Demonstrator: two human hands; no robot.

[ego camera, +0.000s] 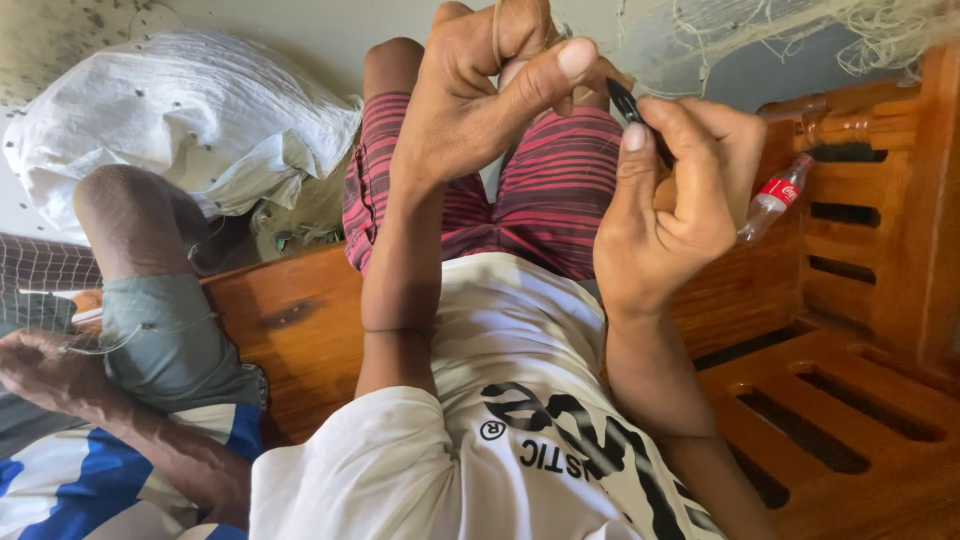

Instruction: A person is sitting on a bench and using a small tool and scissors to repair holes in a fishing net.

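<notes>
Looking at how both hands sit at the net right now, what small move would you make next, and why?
Probably pass the dark netting needle pinched in the right hand towards the left hand, which pinches the fine net strands; the needle tip already points at that pinch.

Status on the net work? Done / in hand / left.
Done: cannot tell; no finished stretch shows. In hand: left hand pinches a strand of the pale net hanging above, right hand holds a dark pointed netting needle right beside it. Left: loose net hangs overhead and more lies by the white sack, so plenty seems unworked.
</notes>
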